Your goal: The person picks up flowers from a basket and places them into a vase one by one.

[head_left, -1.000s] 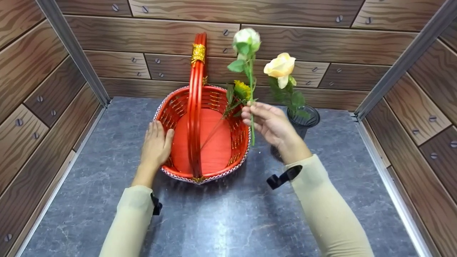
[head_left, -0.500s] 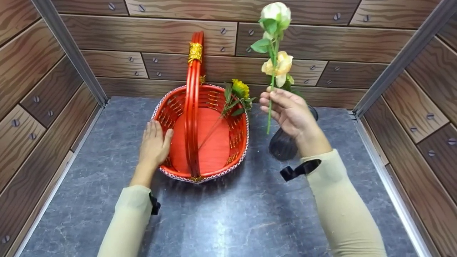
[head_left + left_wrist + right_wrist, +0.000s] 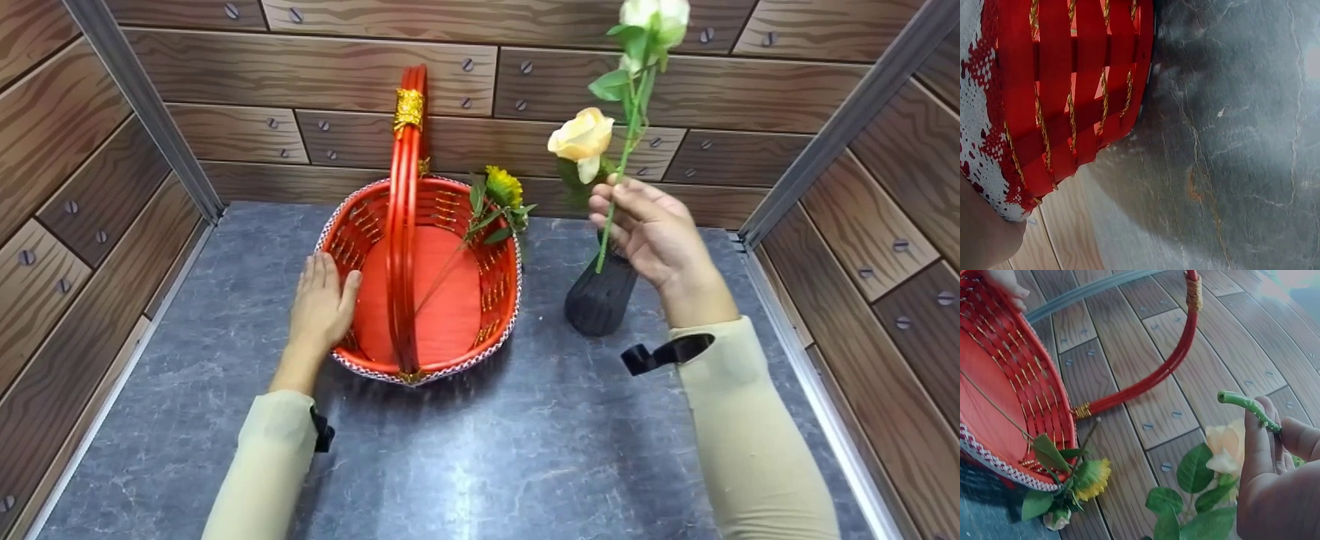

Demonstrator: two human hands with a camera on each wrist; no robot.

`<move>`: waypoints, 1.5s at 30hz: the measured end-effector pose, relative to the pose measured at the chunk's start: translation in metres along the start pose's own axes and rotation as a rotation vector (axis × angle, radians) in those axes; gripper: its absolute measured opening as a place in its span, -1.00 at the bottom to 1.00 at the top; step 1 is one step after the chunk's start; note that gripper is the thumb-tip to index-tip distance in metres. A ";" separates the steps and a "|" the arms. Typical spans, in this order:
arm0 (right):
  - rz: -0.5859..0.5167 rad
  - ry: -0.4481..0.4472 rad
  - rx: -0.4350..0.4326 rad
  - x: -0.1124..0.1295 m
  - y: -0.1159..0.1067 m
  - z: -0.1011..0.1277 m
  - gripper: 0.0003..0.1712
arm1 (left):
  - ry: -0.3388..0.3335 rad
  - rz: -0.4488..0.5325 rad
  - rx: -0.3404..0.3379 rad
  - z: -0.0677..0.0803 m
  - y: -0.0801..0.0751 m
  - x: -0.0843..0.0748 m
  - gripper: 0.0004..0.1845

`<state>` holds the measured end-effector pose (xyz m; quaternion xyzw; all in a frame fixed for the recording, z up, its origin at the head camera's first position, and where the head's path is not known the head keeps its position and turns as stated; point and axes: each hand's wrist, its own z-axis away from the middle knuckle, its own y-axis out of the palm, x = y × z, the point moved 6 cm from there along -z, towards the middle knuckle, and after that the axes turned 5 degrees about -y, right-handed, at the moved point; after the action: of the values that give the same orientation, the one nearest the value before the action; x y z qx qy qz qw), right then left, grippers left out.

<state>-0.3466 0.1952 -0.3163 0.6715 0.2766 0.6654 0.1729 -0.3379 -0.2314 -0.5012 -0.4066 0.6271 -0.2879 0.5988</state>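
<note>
right hand (image 3: 656,232) fingers pinch white rose (image 3: 651,13) stem above black vase (image 3: 600,296) | left hand (image 3: 321,304) fingers flat against red basket (image 3: 499,300) rim | bench (image 3: 487,450)

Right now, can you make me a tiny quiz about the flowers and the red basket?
1. True or false: the right hand pinches the white rose's green stem.
2. Which flower lies in the red woven basket? A) yellow sunflower B) purple tulip C) pink daisy
3. What stands in the dark ribbed vase?

Key: 1. true. 2. A, the yellow sunflower. 3. The cream-yellow rose. The left hand rests flat on the basket's side.
</note>
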 end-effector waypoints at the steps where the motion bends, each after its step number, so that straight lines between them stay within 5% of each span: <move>1: -0.003 -0.005 -0.004 0.002 -0.002 0.000 -0.90 | 0.001 -0.001 0.001 0.000 0.000 0.000 -0.15; 22: -0.144 -0.024 -0.109 0.022 -0.054 -0.001 -0.88 | 0.005 -0.002 -0.002 0.000 -0.001 0.001 -0.18; 34: -0.165 -0.034 -0.181 0.019 -0.086 -0.011 -0.70 | -0.001 0.004 0.006 0.001 0.000 0.000 -0.14; 45: -0.119 -0.019 -0.333 0.016 -0.110 -0.016 -0.82 | 0.000 0.011 0.004 0.000 -0.001 0.000 -0.13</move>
<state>-0.3787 0.2892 -0.3689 0.6221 0.2003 0.6842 0.3236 -0.3373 -0.2313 -0.5003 -0.4019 0.6287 -0.2860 0.6012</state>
